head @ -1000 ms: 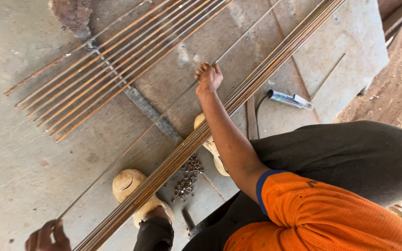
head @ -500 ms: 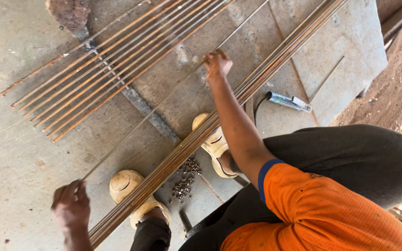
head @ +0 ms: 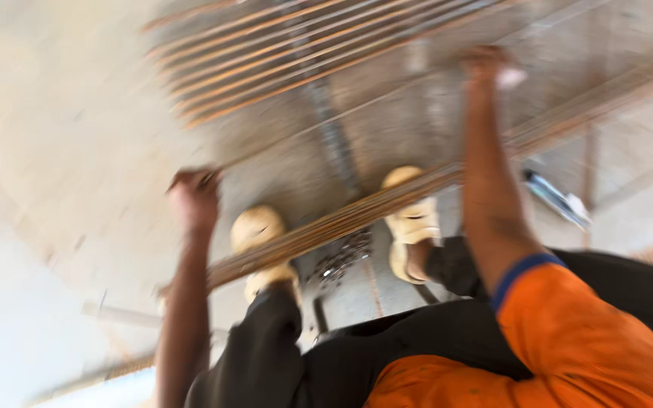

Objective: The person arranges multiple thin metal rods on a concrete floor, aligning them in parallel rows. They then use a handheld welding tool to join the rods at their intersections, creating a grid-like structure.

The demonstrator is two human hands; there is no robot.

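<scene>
Frame blurred. Left hand (head: 194,198), centre-left, fist closed on thin steel rod (head: 326,125); right hand (head: 485,64), top right, gripping the same rod. Rod runs diagonally between them, over concrete floor (head: 54,151), below rusty rod row (head: 281,53).

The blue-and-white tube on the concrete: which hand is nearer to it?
The right hand. It grips a thin rod up-left of the blue-and-white tube; the left hand holds the rod's other end, far across beyond both sandals.
</scene>
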